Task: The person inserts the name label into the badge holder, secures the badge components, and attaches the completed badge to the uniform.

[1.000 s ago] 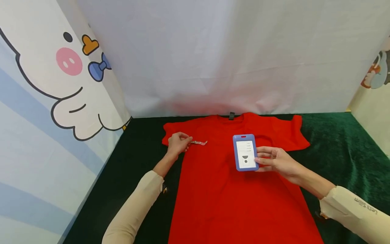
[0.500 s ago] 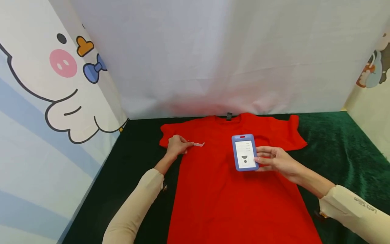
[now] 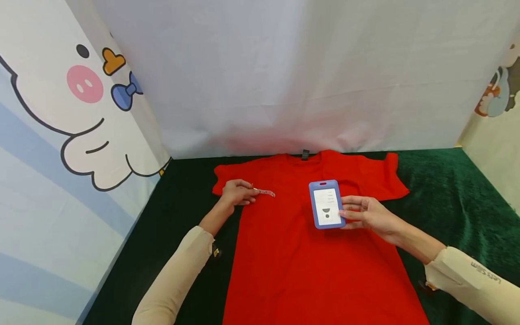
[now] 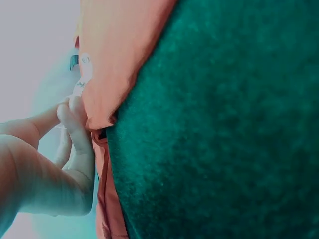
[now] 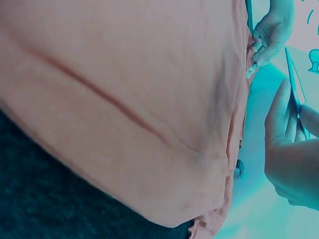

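A red T-shirt (image 3: 280, 262) lies spread flat, its collar at the back. Over its left chest, my left hand (image 3: 237, 193) pinches a short badge clip strap (image 3: 266, 192) between thumb and fingertips. Round metal snaps show on the clear strap (image 4: 85, 69) in the left wrist view; the end inside the fingers is hidden. My right hand (image 3: 367, 214) grips the lower right edge of a blue badge holder (image 3: 327, 204), held up over the shirt with a white printed card facing me. From the right wrist view, this badge holder (image 5: 292, 82) appears edge-on between thumb and fingers.
Dark green velvety cloth (image 3: 451, 194) covers the table around the shirt. A white curtain (image 3: 260, 81) hangs right behind it. On the left rises a panel with a cartoon figure (image 3: 85, 84), and a pale wall borders the right side.
My left hand has turned the strap slightly, so its free end now points down instead of up. The right hand and badge holder stay nearly still. The head view has shifted a little.
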`<action>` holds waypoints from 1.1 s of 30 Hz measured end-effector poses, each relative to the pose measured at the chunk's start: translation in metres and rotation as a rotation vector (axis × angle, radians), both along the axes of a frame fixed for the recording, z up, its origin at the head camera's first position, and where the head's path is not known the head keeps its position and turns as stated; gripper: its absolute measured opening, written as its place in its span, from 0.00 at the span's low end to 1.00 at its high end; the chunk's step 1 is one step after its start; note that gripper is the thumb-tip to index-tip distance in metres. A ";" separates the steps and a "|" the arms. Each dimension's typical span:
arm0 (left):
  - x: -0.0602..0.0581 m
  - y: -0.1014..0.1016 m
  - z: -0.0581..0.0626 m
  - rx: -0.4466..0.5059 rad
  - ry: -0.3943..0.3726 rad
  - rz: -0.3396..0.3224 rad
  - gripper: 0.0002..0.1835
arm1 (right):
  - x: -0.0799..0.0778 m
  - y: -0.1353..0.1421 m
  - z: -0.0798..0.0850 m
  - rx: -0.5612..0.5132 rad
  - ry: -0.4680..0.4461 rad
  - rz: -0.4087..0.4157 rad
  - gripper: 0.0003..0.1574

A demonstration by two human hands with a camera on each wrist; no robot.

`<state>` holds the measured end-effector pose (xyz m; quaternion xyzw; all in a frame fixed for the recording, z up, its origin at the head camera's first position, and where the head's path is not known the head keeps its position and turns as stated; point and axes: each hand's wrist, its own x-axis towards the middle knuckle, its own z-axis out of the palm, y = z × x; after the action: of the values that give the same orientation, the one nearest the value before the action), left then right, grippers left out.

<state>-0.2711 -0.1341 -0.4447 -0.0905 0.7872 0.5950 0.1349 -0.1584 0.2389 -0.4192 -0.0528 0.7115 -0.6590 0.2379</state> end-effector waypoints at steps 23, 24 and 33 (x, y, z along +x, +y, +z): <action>0.037 0.047 0.035 0.210 0.083 -0.271 0.17 | 0.002 -0.020 -0.002 0.004 0.030 0.113 0.42; 0.038 0.049 0.036 0.218 0.080 -0.267 0.17 | 0.002 -0.021 -0.003 0.002 0.025 0.123 0.42; 0.044 0.063 0.038 0.307 0.001 -0.226 0.16 | 0.004 -0.025 -0.006 0.027 0.027 0.190 0.40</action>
<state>-0.2268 -0.0715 -0.4065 0.0202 0.6924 0.6891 0.2127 -0.1544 0.2134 -0.4255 -0.1258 0.7152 -0.6232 0.2903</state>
